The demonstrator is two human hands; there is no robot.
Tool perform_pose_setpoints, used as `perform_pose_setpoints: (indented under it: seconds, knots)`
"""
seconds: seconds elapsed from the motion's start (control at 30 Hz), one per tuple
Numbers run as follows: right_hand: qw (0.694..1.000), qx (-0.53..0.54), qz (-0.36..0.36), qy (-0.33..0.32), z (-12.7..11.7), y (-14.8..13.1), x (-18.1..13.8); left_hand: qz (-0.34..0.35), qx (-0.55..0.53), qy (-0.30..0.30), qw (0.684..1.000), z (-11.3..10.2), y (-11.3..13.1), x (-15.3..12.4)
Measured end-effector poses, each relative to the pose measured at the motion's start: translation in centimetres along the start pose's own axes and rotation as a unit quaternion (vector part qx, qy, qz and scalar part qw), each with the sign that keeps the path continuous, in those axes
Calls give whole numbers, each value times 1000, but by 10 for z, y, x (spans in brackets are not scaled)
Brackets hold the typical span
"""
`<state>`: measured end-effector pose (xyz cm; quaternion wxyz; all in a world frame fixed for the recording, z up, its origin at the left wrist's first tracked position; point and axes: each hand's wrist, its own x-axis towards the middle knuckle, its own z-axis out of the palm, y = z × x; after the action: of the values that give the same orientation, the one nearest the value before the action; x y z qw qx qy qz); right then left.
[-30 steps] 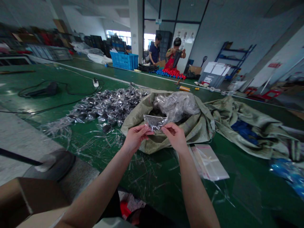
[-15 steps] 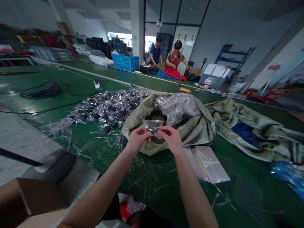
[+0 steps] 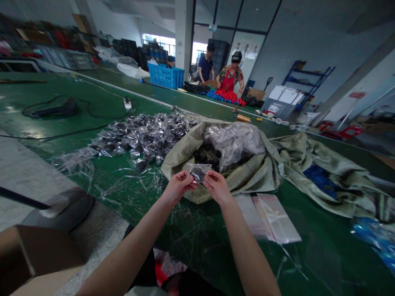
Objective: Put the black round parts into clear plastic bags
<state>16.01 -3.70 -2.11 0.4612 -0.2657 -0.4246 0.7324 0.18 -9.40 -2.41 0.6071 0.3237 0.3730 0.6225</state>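
Note:
My left hand and my right hand pinch the two sides of a small clear plastic bag with a dark round part inside. I hold it just above the near rim of an open woven sack on the green table. Inside the sack lie loose dark round parts and a crumpled clear liner. A heap of bagged dark parts lies left of the sack. A stack of flat empty clear bags sits to the right of my right forearm.
A second crumpled sack with blue items lies at right. Clear plastic strips litter the green table. A cardboard box and a grey machine are at lower left. Two people work at a far table by a blue crate.
My hands have drawn closer together and the small bag has been folded narrower around the dark part. The view shifted slightly down and right.

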Motion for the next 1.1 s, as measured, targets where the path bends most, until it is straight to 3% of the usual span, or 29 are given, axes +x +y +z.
perform_pose_setpoints:
  seconds: [0.27, 0.53, 0.8, 0.93, 1.03, 1.1]
  knots:
    - [999, 13, 35, 9, -1, 3, 6, -23, -19, -60, 998, -16, 10, -6]
    - [997, -50, 41, -33, 16, -6, -5, 10, 30, -2, 999, -16, 14, -11]
    - [997, -73, 35, 9, 20, 3, -9, 20, 36, -21, 999, -22, 13, -19]
    - [985, -156, 50, 50, 0, -14, -17, 34, 37, 55, 997, -48, 29, 14]
    - [971, -220, 24, 92, -23, -35, -30, 76, 35, 102, 991, -67, 71, 66]
    - [951, -284, 1, 121, -41, -48, -43, 128, 50, 175, 975, -75, 107, 104]
